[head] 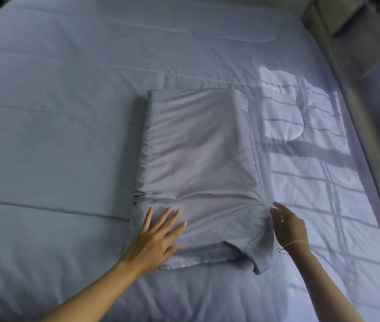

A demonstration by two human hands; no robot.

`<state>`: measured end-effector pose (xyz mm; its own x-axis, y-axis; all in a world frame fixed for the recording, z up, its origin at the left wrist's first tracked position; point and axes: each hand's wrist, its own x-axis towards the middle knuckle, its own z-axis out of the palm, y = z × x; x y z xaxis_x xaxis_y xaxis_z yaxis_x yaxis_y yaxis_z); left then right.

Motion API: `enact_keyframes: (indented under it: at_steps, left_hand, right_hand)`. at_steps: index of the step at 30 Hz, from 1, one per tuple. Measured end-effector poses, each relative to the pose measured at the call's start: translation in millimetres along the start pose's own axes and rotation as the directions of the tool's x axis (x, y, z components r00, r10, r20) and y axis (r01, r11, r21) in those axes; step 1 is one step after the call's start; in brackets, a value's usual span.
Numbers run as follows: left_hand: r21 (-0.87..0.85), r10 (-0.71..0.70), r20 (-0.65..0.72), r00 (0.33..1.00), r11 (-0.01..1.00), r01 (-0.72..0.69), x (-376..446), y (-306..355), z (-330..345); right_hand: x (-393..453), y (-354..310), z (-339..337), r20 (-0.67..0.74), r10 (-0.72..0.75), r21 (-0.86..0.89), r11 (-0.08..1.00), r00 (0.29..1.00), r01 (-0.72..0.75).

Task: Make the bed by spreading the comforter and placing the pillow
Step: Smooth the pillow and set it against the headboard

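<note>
Flat, spread left hand (158,235) presses rectangular wrinkled pillow (198,159); right hand (288,226) fingers loose, empty.

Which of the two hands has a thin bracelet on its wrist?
The right hand, at the pillow's right edge, wears a thin bracelet. The left hand, flat on the pillow, has a bare wrist.

The pillow (198,173) lies on the spread comforter (56,135).

No text or label seems readable anywhere on the bedding.
</note>
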<state>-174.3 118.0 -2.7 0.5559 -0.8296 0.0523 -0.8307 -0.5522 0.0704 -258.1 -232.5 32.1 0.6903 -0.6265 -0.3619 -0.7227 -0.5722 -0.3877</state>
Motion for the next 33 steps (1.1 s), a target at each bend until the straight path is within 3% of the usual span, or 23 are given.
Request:
enact_keyframes:
  at_steps: [4,7,10,14,16,18,20,21,23,25,29,33]
  left_hand:
    - [0.084,0.069,0.119,0.99,0.993,-0.08,-36,4,14]
    - [0.134,0.136,0.002,0.991,0.982,-0.135,-30,0,15]
    - [0.122,0.329,-0.097,0.939,0.941,-0.317,-39,4,9]
    - [0.066,0.445,-0.094,0.891,0.896,-0.44,-67,14,0]
    - [0.007,0.326,-0.17,0.93,0.944,-0.329,-69,5,0]
    - [-0.196,-0.093,-0.256,0.962,0.98,0.042,-70,-13,-1]
    - [-0.295,-0.469,-0.136,0.873,0.86,0.416,-77,-33,3]
    - [-0.264,-0.519,0.005,0.855,0.824,0.502,-82,-41,6]
    - [-0.221,-0.503,0.277,0.819,0.796,0.564,-86,-49,13]
    - [-0.216,-0.504,0.386,0.773,0.765,0.606,-84,-50,21]
    - [-0.208,-0.515,0.313,0.798,0.783,0.587,-66,-43,24]
    - [-0.167,-0.369,0.251,0.895,0.894,0.415,-96,-49,8]
  right_hand:
    - [-27,1,5,0.195,0.09,0.047,0.994,0.977,-0.101]
    - [-30,-3,2,0.18,-0.037,-0.042,0.998,0.983,0.045]
    - [-37,22,-10,0.171,-0.13,-0.052,0.989,0.977,0.141]
    - [-57,47,-3,0.194,-0.176,-0.079,0.978,0.965,0.194]
    - [-52,38,-3,0.098,-0.137,0.03,0.99,0.986,0.135]
    - [-41,23,-11,0.065,-0.018,0.176,0.984,0.998,0.007]
    - [-29,15,-10,0.204,0.072,0.132,0.986,0.976,-0.1]
    - [-25,14,-4,0.295,0.076,0.031,0.995,0.953,-0.09]
    - [-20,15,9,0.359,0.062,-0.159,0.987,0.931,-0.005]
    - [-17,16,16,0.313,0.043,-0.204,0.979,0.949,0.023]
    - [-18,10,15,0.245,0.019,-0.216,0.976,0.969,0.035]
    - [-34,36,-6,0.169,-0.006,-0.117,0.993,0.986,0.026]
